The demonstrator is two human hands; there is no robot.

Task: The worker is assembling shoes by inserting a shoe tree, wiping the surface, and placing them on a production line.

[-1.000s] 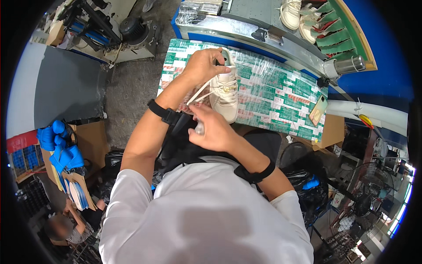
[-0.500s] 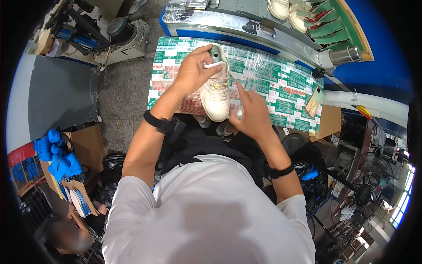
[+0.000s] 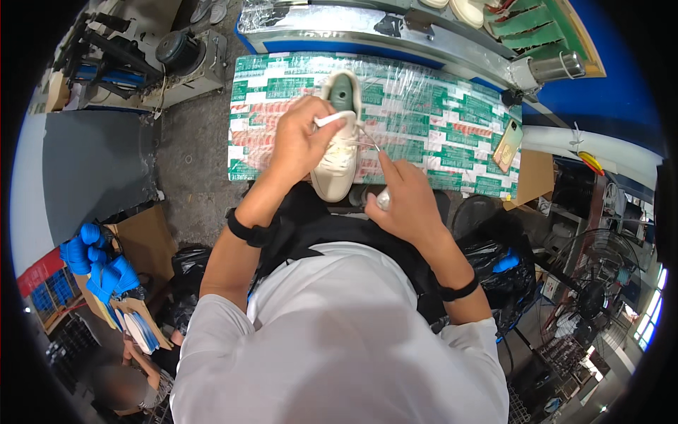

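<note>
A cream lace-up sneaker (image 3: 333, 185) lies on the tape-covered table, its toe toward me and its heel away. Its green insole (image 3: 341, 95) shows through the opening. My left hand (image 3: 299, 140) pinches the shoe's tongue (image 3: 335, 119) between thumb and fingers. To the right of the shoe, my right hand (image 3: 406, 201) is closed round a thin metal hook tool (image 3: 377, 147), whose rounded pale end (image 3: 383, 199) sticks out by the thumb. The tool's tip is at a lace (image 3: 363, 143) drawn out from the shoe's right side; whether it has caught the lace is hard to make out.
A phone (image 3: 508, 145) lies on the table's right end. Behind the table runs a metal-edged conveyor (image 3: 339, 28) with more cream shoes (image 3: 466, 11). Black bags and a fan (image 3: 590, 297) stand at right. Another person (image 3: 123, 381) is at lower left, near bundled blue straps (image 3: 113, 275).
The shoe has come down from a raised, tilted hold to lie flatter, its insole more exposed. A lace now stretches from its right side toward the tool. My view has shifted slightly.
</note>
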